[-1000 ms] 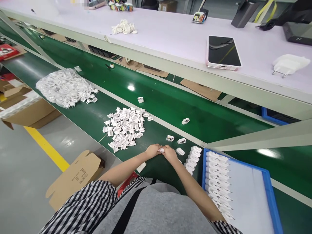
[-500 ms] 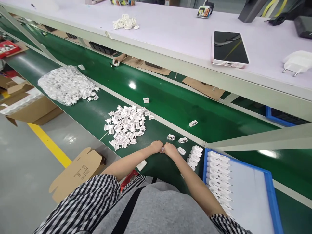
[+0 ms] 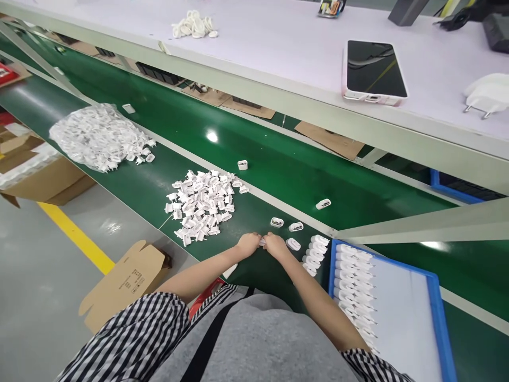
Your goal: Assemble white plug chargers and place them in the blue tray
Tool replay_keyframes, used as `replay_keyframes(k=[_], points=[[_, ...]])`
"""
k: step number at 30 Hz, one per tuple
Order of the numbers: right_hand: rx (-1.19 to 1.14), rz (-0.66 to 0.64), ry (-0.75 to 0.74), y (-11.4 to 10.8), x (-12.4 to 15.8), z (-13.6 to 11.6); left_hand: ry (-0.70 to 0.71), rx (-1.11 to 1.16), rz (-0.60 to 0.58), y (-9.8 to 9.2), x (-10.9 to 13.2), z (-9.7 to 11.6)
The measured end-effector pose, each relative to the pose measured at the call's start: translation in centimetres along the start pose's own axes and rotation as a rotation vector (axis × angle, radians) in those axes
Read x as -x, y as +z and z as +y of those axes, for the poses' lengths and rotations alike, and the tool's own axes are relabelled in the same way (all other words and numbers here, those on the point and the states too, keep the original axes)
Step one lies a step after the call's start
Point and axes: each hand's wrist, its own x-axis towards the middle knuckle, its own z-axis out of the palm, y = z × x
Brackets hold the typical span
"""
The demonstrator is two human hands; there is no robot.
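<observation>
Both hands (image 3: 275,246), together, pinch a white piece (image 3: 262,242) (mostly hidden) near jaggedly heaped, pronged, plastic-looking caps (image 3: 203,204).

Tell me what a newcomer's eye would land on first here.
Probably the loose pile of white plug pieces on the green bench, left of center. Next comes the blue-rimmed tray at right, with white plugs lined along its left side. Between them, the left hand and right hand meet at a small white part.
</observation>
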Motion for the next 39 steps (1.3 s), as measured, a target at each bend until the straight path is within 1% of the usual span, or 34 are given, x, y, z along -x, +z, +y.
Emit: replay_keyframes(k=[5, 9, 17, 21, 25, 30, 32, 33, 35, 36, 37, 38, 39], points=[[-0.01, -0.002, -0.001, -0.7, 0.0, 0.0, 0.0, 0.022, -0.055, -1.0, -0.9, -0.1], [-0.027, 0.006, 0.017, -0.6, 0.0, 0.0, 0.018, 0.008, -0.078, -1.4, -1.3, -0.2], [-0.043, 0.009, 0.075, 0.1, 0.2, -0.6, -0.087, 0.014, -0.165, -2.5, -1.8, 1.0], [-0.045, 0.004, 0.082, 0.2, 0.1, -0.6, -0.085, 0.014, -0.148, -2.6, -1.6, 1.6], [-0.037, 0.007, 0.081, 0.2, 0.2, -0.3, -0.081, 0.024, -0.129, -2.1, -1.4, 2.0], [-0.023, 0.034, 0.059, 0.7, 0.5, -1.0, -0.075, 0.028, -0.107, -1.4, -1.1, 1.6], [-0.008, 0.039, 0.05, 0.2, 0.7, -1.3, -0.065, 0.013, -0.089, -1.2, -0.6, 1.3], [-0.003, 0.041, 0.04, -0.3, 0.8, -1.2, -0.066, 0.005, -0.073, -1.1, -0.4, 1.2], [-0.001, 0.089, 0.014, -2.3, 1.0, 0.1, -0.068, -0.003, -0.016, -0.9, 0.1, 1.3], [-0.002, 0.136, 0.032, -3.6, 1.2, 1.4, -0.054, -0.004, 0.02, -0.8, 0.3, 1.4], [-0.003, 0.194, 0.083, -4.9, 1.4, 3.1, -0.028, -0.006, 0.049, -0.7, 0.4, 1.6], [-0.007, 0.262, 0.193, -6.3, 1.6, 5.3, 0.002, -0.013, 0.064, -0.6, 0.4, 1.8], [-0.004, 0.294, 0.374, -7.5, 1.9, 7.6, 0.029, -0.025, 0.062, -0.6, 0.3, 2.1]])
